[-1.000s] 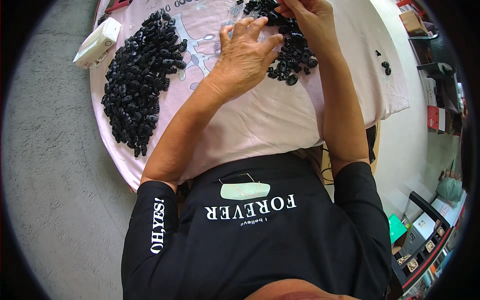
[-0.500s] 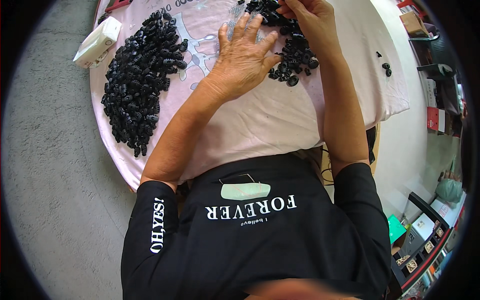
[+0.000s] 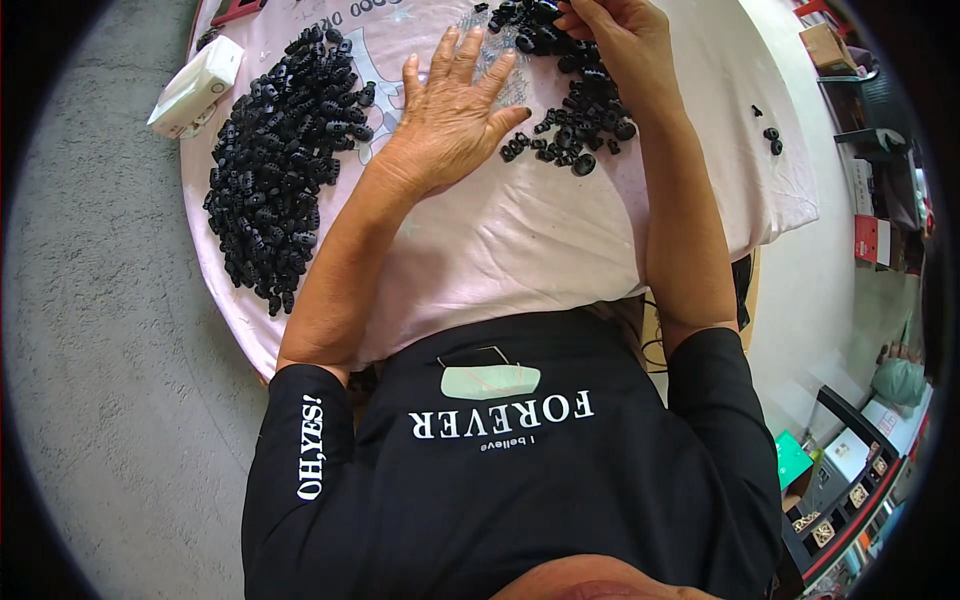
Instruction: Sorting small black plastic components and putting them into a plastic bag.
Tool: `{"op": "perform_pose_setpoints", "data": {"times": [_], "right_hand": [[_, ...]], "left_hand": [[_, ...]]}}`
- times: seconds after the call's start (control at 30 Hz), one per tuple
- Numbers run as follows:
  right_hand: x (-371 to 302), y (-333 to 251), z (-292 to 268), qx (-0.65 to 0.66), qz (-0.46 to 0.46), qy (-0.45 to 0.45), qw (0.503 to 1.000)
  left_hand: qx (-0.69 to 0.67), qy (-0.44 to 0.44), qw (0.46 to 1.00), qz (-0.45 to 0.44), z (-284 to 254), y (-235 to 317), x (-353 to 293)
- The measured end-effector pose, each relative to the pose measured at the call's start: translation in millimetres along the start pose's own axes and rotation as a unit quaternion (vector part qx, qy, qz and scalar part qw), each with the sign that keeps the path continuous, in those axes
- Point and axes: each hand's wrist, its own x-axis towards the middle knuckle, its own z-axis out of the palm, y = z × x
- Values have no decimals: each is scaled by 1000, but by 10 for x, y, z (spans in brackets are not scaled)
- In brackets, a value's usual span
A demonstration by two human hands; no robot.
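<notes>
My left hand lies palm down over the pink tablecloth with its fingers spread, holding nothing. Just right of its fingers is a scatter of tiny silvery, wiry bits, partly hidden by the hand; they look like small springs. At the far right of the hands' area is a heap of small black plastic pieces, some round and cap-like. My right hand hovers at that heap's far end, its thumb and fingertips pinched together; what they hold is too small to make out. Left of my left hand spreads a large pile of ribbed black plastic pieces.
A white soft pack sits at the table's left edge, near a red object. A few loose black pieces lie on the cloth at the right. Boxes and a red-edged rack stand beyond the table's right side.
My left hand has slid to the left, away from the right-hand heap, uncovering more silvery bits and several small black pieces. My right hand stays nearly in place.
</notes>
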Motion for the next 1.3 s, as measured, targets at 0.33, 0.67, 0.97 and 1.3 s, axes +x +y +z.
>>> {"op": "perform_pose_setpoints", "data": {"times": [0.33,0.67,0.97,1.3], "right_hand": [[-3,-10,-9,-3,-9,2,1000],[-3,45,-14,-12,-7,-8,1000],[-4,57,-26,-28,-9,-7,1000],[-87,-70,62,-8,-8,-18,1000]], "left_hand": [[17,9,999,-29,93,-52,-15],[-11,3,1000,-8,37,100,11],[1,3,996,-88,71,-180,37],[-19,-18,997,-75,11,-65,32]]}}
